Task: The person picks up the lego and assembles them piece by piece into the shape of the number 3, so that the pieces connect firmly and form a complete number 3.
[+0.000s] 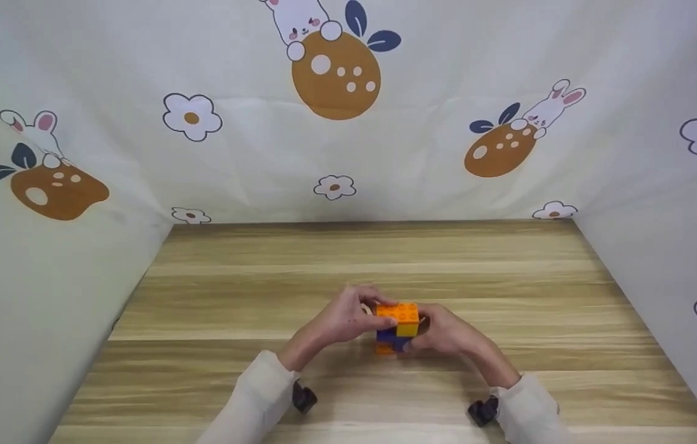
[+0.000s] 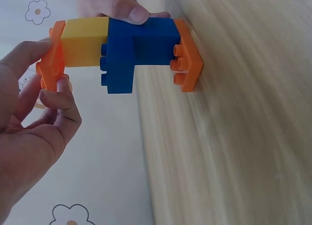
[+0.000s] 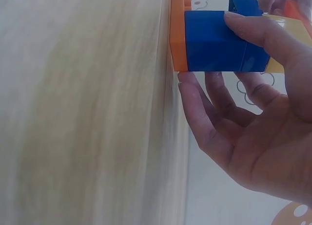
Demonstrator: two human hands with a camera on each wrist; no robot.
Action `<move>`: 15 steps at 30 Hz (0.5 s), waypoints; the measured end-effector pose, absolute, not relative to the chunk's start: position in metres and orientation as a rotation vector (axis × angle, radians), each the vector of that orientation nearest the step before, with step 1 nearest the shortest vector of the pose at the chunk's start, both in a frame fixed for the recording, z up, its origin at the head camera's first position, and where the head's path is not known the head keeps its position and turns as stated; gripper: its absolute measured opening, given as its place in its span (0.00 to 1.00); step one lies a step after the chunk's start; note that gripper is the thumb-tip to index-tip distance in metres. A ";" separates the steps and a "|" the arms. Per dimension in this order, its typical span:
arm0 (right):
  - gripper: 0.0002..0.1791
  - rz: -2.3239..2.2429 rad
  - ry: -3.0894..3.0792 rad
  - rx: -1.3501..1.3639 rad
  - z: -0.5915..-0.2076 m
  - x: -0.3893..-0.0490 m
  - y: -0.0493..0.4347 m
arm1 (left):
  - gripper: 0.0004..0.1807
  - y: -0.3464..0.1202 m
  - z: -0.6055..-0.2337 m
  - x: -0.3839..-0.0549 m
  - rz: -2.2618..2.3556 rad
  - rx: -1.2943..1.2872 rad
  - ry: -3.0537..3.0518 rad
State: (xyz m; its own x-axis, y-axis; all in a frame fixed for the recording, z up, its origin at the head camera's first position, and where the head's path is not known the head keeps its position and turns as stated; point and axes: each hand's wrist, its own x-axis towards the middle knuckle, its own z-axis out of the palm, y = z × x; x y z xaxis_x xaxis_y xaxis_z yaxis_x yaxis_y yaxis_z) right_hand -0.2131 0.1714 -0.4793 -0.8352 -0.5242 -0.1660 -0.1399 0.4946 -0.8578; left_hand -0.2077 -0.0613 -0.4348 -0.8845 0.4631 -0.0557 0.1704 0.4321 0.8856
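A stack of toy building bricks stands on the wooden table, held between both hands. At its bottom is an orange brick (image 2: pixel 193 59), with two blue bricks (image 2: pixel 153 42) above it, then a yellow brick (image 2: pixel 85 42). A thin orange brick (image 1: pixel 405 311) with studs forms the top, overhanging to one side. My left hand (image 1: pixel 348 316) pinches this top brick between thumb and fingers. From the other side my right hand (image 1: pixel 450 331) grips the blue bricks, thumb on one face and fingers behind, as the right wrist view shows.
The wood-grain table (image 1: pixel 231 296) reaches back to a pale cloth (image 1: pixel 231 166) printed with rabbits, fruit and flowers, which hangs at the back and both sides. Black wrist mounts (image 1: pixel 304 398) show beside the white sleeves (image 1: pixel 262 382).
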 end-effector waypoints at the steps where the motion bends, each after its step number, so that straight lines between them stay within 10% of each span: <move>1: 0.28 -1.285 2.338 -0.548 -0.479 -0.213 0.172 | 0.14 -0.061 -0.435 -0.208 1.433 0.543 2.397; 15: 0.27 -1.267 2.350 -0.547 -0.478 -0.213 0.170 | 0.14 -0.059 -0.429 -0.211 1.388 0.565 2.409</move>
